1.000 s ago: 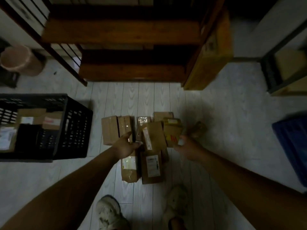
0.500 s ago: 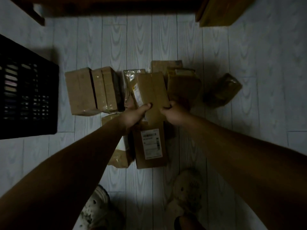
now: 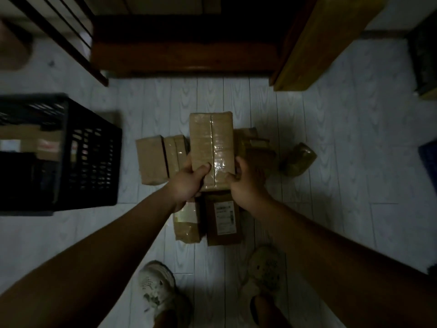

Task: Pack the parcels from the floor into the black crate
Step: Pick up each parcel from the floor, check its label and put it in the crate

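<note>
This looks like a small, dim storage or packing room, perhaps inside a home. On the pale plank floor with wood-grain print [image 3: 343,162] lies a group of brown taped cardboard parcels [image 3: 151,159], and a black plastic lattice crate [image 3: 92,157] near them holds more boxes. Behind stand a dark brown wooden furniture piece [image 3: 184,55], a yellowish wooden panel [image 3: 314,43] and thin black metal bars [image 3: 71,36].

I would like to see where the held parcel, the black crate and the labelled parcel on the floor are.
held parcel [image 3: 203,140], head view, on its brown top face.
black crate [image 3: 92,159], head view, on its slotted side wall.
labelled parcel [image 3: 224,217], head view, on its white label.
</note>
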Action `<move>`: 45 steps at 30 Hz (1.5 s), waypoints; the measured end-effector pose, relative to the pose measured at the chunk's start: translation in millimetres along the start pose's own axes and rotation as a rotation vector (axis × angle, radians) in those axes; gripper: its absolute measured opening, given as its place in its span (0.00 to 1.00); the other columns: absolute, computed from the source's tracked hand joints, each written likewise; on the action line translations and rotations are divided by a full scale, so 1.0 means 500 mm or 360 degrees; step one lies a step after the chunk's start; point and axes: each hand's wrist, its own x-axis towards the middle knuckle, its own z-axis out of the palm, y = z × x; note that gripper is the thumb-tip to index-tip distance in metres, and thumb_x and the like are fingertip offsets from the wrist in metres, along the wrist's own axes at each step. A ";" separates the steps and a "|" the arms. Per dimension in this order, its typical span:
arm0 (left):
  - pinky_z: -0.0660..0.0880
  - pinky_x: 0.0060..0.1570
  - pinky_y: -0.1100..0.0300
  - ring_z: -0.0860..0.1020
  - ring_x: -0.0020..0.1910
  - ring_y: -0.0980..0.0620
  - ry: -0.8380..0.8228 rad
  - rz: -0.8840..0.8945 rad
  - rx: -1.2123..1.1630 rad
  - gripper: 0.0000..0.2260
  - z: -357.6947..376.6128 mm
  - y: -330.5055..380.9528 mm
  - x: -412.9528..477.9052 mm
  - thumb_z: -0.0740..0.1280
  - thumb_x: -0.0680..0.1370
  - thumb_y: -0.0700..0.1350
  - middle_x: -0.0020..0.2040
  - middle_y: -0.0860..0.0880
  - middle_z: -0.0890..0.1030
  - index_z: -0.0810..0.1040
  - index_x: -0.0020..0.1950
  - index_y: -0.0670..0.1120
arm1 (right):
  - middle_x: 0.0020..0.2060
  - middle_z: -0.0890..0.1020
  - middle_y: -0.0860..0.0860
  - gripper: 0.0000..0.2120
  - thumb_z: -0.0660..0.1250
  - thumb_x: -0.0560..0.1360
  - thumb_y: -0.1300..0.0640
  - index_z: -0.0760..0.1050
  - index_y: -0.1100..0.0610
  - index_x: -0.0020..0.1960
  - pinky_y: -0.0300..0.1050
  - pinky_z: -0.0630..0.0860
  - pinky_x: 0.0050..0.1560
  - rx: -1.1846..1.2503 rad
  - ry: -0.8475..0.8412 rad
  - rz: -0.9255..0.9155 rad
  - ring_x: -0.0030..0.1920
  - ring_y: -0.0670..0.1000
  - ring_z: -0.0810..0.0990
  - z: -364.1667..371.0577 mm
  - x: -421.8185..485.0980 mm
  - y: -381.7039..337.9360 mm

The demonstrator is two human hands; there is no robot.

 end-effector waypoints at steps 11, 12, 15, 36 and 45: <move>0.76 0.42 0.65 0.79 0.52 0.55 -0.0122 0.0483 0.0216 0.22 -0.221 0.301 -0.573 0.59 0.81 0.49 0.59 0.50 0.78 0.57 0.73 0.56 | 0.58 0.74 0.46 0.22 0.62 0.79 0.53 0.61 0.47 0.72 0.37 0.75 0.45 0.0321 0.0333 -0.0353 0.49 0.43 0.76 0.057 -0.529 -0.419; 0.76 0.42 0.64 0.79 0.51 0.56 -0.0118 0.0528 0.0219 0.23 -0.237 0.323 -0.622 0.59 0.81 0.50 0.59 0.51 0.77 0.56 0.74 0.56 | 0.58 0.74 0.47 0.22 0.61 0.80 0.54 0.61 0.47 0.72 0.33 0.72 0.41 0.0348 0.0366 -0.0393 0.47 0.41 0.74 0.061 -0.565 -0.449; 0.72 0.43 0.65 0.74 0.52 0.58 -0.0051 0.0724 0.0342 0.21 -0.278 0.378 -0.752 0.53 0.82 0.54 0.58 0.56 0.73 0.56 0.75 0.58 | 0.56 0.75 0.46 0.19 0.59 0.80 0.56 0.63 0.48 0.71 0.30 0.67 0.35 0.0299 0.0493 -0.0549 0.42 0.36 0.72 0.061 -0.666 -0.527; 0.77 0.39 0.61 0.78 0.51 0.50 0.0461 0.1155 -0.0077 0.31 -0.458 0.393 -1.182 0.69 0.75 0.39 0.59 0.48 0.75 0.59 0.73 0.54 | 0.72 0.67 0.49 0.34 0.66 0.74 0.43 0.56 0.46 0.76 0.52 0.67 0.67 0.0165 0.0190 -0.0951 0.70 0.53 0.67 0.103 -0.998 -0.710; 0.73 0.57 0.43 0.77 0.58 0.46 0.0297 0.1143 -0.0159 0.32 -0.763 0.287 -1.270 0.70 0.71 0.50 0.62 0.51 0.77 0.59 0.71 0.66 | 0.53 0.80 0.45 0.21 0.63 0.76 0.58 0.69 0.48 0.68 0.41 0.76 0.48 0.0444 -0.0126 -0.1073 0.52 0.44 0.79 0.399 -1.049 -0.825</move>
